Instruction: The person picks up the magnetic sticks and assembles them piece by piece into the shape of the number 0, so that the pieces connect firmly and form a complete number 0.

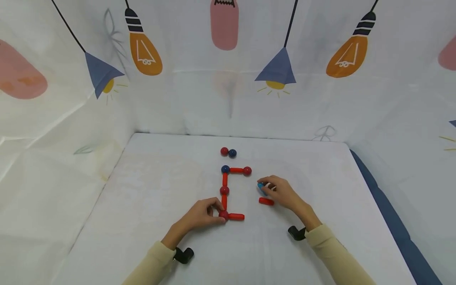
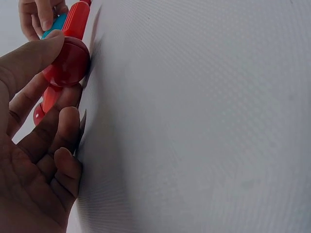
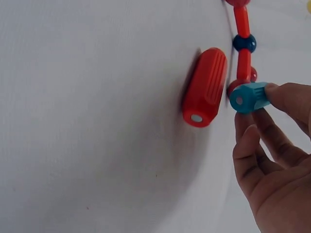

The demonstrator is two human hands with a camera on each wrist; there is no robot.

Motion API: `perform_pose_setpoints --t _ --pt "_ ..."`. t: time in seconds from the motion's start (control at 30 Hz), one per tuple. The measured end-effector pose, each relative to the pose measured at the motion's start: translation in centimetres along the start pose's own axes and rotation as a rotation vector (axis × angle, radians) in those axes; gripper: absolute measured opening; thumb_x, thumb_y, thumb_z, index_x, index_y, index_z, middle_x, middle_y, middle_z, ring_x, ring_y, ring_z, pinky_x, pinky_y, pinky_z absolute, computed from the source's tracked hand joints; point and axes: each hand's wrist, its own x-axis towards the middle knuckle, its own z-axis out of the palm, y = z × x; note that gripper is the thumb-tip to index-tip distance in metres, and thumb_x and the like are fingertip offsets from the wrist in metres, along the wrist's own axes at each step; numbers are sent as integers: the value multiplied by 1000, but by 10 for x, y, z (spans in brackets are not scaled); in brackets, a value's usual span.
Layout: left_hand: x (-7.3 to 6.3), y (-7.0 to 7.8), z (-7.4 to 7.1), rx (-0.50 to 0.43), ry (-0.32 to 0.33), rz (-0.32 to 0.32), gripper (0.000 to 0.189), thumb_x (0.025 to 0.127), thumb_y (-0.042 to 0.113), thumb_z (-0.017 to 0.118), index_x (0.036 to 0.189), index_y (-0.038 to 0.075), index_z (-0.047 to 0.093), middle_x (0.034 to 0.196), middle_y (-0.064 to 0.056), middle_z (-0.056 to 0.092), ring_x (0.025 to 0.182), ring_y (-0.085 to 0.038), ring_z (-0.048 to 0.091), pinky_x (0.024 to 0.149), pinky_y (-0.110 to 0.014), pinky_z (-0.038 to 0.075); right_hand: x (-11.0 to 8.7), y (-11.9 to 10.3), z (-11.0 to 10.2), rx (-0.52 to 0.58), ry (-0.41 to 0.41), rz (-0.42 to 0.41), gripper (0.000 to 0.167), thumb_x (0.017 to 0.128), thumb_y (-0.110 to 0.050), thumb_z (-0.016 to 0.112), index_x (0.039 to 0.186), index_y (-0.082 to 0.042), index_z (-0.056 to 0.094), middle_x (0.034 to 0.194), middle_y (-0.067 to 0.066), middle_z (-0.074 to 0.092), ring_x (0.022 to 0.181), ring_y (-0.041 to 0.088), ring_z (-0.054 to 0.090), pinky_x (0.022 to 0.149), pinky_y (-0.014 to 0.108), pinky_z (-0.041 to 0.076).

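My left hand pinches a red ball between thumb and fingers, at the lower corner of a magnetic ball-and-rod shape on the white table. From that ball a red rod points right and another red rod runs up to a middle red ball. Above stand a rod, a dark blue ball, then a rod ending in a red ball. My right hand pinches a light blue rod, its round magnet end showing.
A loose red rod lies just below my right hand. Behind the shape, a red ball and a dark blue ball sit side by side. A patterned curtain hangs along the table's back edge.
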Motion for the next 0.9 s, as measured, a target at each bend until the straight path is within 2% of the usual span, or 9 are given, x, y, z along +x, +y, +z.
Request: perform_pose_setpoints --t 0.3,0.5,0.67,0.9 --pt "-2 -2 0 -4 0 4 26 87 35 83 106 27 68 97 10 66 77 -11 57 68 -25 50 -6 -9 15 99 14 99 29 98 -18 72 126 -12 70 119 9 72 93 18 71 84 30 59" --pt "-2 0 0 -18 -4 7 26 87 36 82 107 27 68 96 10 65 76 -11 57 67 -25 50 -9 -14 24 156 -7 95 30 97 -21 73 126 -12 70 117 8 73 91 16 71 77 23 57" --pt "-2 2 -1 -26 -3 -7 26 87 36 82 107 27 68 96 10 65 76 -11 57 67 -25 50 -9 -20 32 159 -34 94 31 97 -22 72 127 -12 69 120 7 73 97 18 71 85 26 58" --pt "-3 2 -1 -25 -3 -21 26 87 37 82 107 26 68 96 10 65 77 -11 57 67 -24 50 -11 -22 43 179 -50 97 31 98 -22 71 127 -11 69 121 7 72 103 21 71 91 35 59"
